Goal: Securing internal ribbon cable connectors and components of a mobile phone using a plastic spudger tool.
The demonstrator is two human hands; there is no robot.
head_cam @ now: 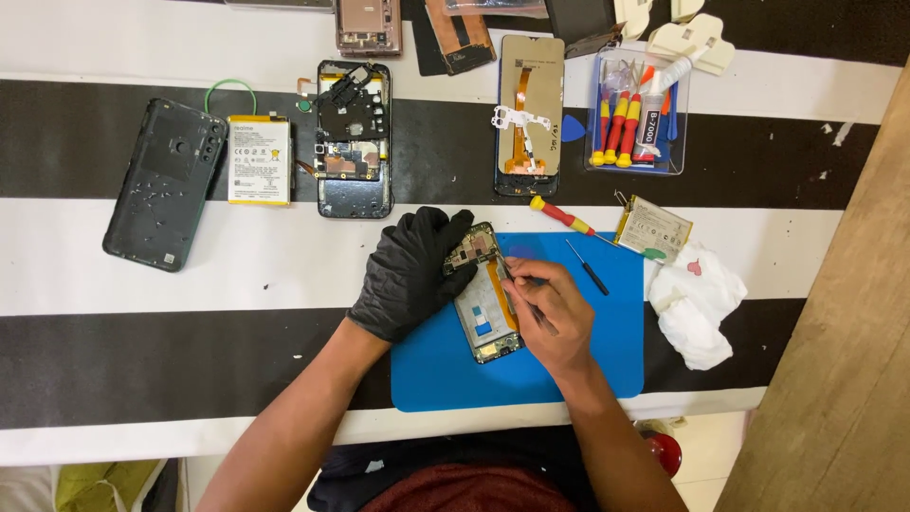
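Opened phone (pixel 485 301) on blue mat (pixel 607 360), between hands: gloved left hand (pixel 409 275) gripping left edge, bare right hand (pixel 550 311) pinching thin tool (pixel 517 284) on top.

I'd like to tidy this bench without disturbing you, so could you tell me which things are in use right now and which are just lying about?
In use:
- opened phone on the blue mat
- gloved left hand steadying it
- bare right hand working a thin tool into it

Lying about:
- black back cover
- loose battery
- second opened phone
- screen panel
- tray of screwdrivers
- crumpled white cloth
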